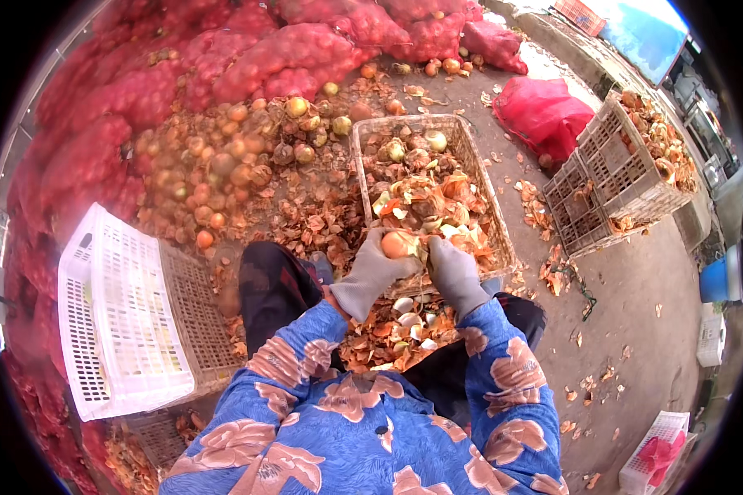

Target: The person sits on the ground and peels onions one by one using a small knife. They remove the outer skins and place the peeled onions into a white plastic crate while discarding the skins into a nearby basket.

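My left hand (371,272), in a grey knit glove, grips a yellow-brown onion (400,245) over the near end of a plastic crate (494,204). Close by on the right, my right hand (454,272), gloved too, has its fingers curled at the onion's pale green end. Whether it pinches the onion or holds a small tool is hidden. Inside the crate are loose onion skins (458,198) and a few onions, among them a pale one (435,141). Between my legs, white onion pieces (408,319) lie on a heap of brown skins (378,343).
Loose onions (223,164) are piled at the front left, before stacked red mesh sacks (285,59). White plastic crates (136,309) stand by my left leg. On the right are a crate of skins (631,154), a red mesh bag (545,117) and a blue bucket (715,278).
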### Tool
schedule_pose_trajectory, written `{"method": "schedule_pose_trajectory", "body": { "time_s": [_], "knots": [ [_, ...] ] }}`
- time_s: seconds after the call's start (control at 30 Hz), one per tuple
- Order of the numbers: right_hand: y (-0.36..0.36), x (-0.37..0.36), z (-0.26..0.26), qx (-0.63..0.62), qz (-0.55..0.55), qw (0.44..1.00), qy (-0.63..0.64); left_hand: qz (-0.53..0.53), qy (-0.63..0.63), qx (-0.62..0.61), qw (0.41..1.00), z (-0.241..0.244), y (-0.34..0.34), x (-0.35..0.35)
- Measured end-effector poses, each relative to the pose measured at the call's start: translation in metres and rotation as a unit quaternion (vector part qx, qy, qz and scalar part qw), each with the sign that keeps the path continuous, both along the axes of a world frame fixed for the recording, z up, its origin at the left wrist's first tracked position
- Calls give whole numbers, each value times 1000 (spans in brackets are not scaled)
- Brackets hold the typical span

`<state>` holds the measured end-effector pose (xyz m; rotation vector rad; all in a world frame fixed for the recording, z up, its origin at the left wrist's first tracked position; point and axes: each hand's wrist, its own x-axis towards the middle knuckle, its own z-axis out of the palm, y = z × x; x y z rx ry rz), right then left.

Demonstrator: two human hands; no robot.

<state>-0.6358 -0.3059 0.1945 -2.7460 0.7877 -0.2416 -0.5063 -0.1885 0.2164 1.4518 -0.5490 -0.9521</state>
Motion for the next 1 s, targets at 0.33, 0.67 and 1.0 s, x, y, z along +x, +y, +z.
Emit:
{"method": "schedule_pose_trajectory", "body": {
  "time_s": [0.33, 0.67, 1.0],
  "knots": [
    [31, -5, 10, 280, -95, 932, -211, 16, 13, -146, 989, 34, 38, 48],
    [87, 40, 49, 636, -119, 704, -293, -69, -153, -150, 974, 19, 60, 58],
    [84, 66, 46, 508, -97, 763, -387, -196, 184, -54, 962, 19, 96, 81]
  ]
}}
